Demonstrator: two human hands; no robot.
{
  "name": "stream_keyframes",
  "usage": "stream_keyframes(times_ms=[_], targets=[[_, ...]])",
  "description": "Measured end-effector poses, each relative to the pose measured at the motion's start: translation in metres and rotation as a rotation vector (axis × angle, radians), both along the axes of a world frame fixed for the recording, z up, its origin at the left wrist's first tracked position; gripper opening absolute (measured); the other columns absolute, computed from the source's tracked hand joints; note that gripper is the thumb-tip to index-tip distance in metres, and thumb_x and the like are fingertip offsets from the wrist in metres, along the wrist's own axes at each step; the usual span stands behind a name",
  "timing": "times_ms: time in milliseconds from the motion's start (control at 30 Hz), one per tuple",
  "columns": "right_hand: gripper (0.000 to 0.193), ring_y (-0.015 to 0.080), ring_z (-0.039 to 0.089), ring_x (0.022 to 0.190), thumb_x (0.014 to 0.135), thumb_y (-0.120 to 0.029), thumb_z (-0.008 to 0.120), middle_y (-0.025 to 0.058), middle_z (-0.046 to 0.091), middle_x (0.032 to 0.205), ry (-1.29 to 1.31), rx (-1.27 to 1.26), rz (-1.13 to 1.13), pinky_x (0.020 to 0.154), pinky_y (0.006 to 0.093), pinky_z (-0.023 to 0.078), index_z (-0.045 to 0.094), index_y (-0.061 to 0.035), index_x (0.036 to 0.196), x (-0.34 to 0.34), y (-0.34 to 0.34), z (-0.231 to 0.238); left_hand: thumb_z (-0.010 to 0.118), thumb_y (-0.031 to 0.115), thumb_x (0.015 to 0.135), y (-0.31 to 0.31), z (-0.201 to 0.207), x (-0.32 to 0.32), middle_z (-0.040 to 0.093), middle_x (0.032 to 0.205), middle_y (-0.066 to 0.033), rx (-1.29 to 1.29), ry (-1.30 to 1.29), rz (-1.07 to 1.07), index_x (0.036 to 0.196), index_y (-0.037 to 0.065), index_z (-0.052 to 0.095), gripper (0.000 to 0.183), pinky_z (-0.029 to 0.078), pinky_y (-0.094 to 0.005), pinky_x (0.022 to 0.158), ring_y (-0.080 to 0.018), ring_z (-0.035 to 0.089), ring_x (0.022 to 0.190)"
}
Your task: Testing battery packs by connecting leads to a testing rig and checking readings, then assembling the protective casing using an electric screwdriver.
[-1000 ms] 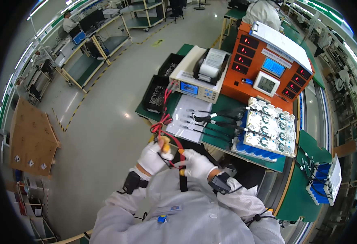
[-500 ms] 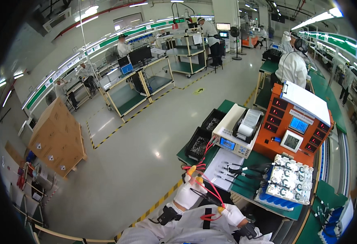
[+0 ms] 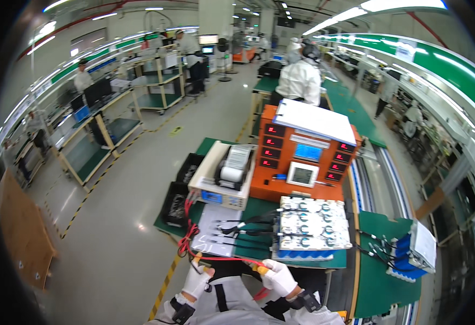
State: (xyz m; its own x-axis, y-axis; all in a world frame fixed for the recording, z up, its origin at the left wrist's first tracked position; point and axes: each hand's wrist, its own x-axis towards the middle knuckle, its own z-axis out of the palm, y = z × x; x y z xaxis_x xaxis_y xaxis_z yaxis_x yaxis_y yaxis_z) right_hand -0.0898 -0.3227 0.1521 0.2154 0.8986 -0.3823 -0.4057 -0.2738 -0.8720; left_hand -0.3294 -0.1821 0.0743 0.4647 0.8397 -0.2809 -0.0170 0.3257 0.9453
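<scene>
My left hand (image 3: 196, 283), in a white glove with yellow fingertips, is closed at the front edge of the bench, its fingertips pinching red test leads (image 3: 224, 259). My right hand (image 3: 280, 278), gloved the same way, grips the leads further right, so they run nearly straight between both hands. Beyond the left hand the leads bunch up and rise to a white bench tester (image 3: 211, 196) with a small blue screen. Ahead of my right hand stands a battery pack (image 3: 314, 223) with a white top and blue cells. Black cables (image 3: 251, 230) extend from its left side over a white sheet (image 3: 216, 216).
An orange meter cabinet (image 3: 297, 154) with red displays stands behind the pack. Black bins (image 3: 176, 205) line the bench's left edge. On the right, another blue battery pack (image 3: 411, 252) sits on a green board beside a conveyor (image 3: 381, 179). A co-worker (image 3: 301, 81) sits ahead.
My view has turned to the right, bringing the second battery pack further in. My hands have come level, with the red leads now drawn out between them.
</scene>
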Motion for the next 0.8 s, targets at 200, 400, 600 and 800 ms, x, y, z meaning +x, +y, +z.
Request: stream_keyframes(times_ms=[200,400,600,800], targets=[[0.016,0.0047,0.035,0.047,0.098,-0.014,0.048,-0.0056,0.040,0.064,0.314,0.047,-0.187,0.042,0.0212,0.029,0.055,-0.0087,0.112,-0.013,0.007,-0.025,0.078,0.003,0.072,-0.043,-0.069,0.004,0.060,0.092,-0.0038,0.386,0.188,-0.028,0.152,0.003,0.019,0.099,0.048,-0.0266,0.066,-0.0137,0.056,0.068],[0.023,0.0058,0.037,0.043,0.103,-0.026,0.046,-0.0032,0.044,0.061,0.151,0.064,-0.117,0.040,0.0219,0.033,0.056,-0.0061,0.111,-0.018,0.010,-0.018,0.053,0.026,0.098,-0.043,-0.041,-0.001,0.069,0.087,-0.0165,0.375,0.431,-0.113,0.104,-0.001,0.068,0.032,0.050,-0.0397,0.076,-0.0314,0.066,0.083],[0.030,0.0113,0.059,0.082,0.101,-0.027,0.055,0.0021,0.068,0.087,-0.111,0.120,0.302,0.081,0.0268,0.049,0.068,0.0002,0.101,-0.025,0.005,-0.049,0.057,0.036,0.098,-0.034,-0.001,0.009,0.061,0.066,-0.0108,-0.224,-0.389,-0.347,0.112,-0.006,0.061,0.045,0.050,-0.0309,0.063,-0.0181,0.058,0.058],[0.031,0.0216,0.062,0.082,0.097,-0.030,0.059,0.0113,0.069,0.092,-0.508,-0.074,0.566,0.080,0.0318,0.049,0.067,-0.0004,0.104,-0.033,-0.010,-0.053,0.064,0.038,0.093,-0.029,0.013,0.018,0.052,0.060,-0.0077,-0.185,-0.393,-0.263,0.095,-0.004,0.059,0.042,0.049,-0.0369,0.058,-0.0196,0.054,0.054]])
